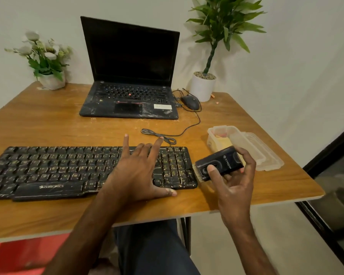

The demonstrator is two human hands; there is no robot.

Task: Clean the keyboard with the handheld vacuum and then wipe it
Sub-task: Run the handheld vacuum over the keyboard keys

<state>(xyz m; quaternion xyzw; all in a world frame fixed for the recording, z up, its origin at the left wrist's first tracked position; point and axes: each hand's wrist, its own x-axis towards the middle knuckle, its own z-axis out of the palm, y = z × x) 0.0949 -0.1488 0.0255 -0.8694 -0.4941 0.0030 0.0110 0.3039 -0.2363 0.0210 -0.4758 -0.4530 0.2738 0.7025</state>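
A black, dusty keyboard [68, 169] lies along the front of the wooden table [48, 120]. My left hand [139, 171] rests flat on its right half, fingers spread and straight, thumb at the front edge. My right hand [234, 179] grips a small black handheld vacuum [220, 165] just off the keyboard's right end. The vacuum's brush end points toward the keyboard's right edge, and my thumb lies on its top face.
An open black laptop [129, 76] stands behind the keyboard with a wired mouse [190, 102] to its right. A clear plastic container [244, 145] sits right of the vacuum. A potted plant [204, 86] and a flower pot [52, 80] stand at the back corners. The keyboard's cable [159, 134] is coiled mid-table.
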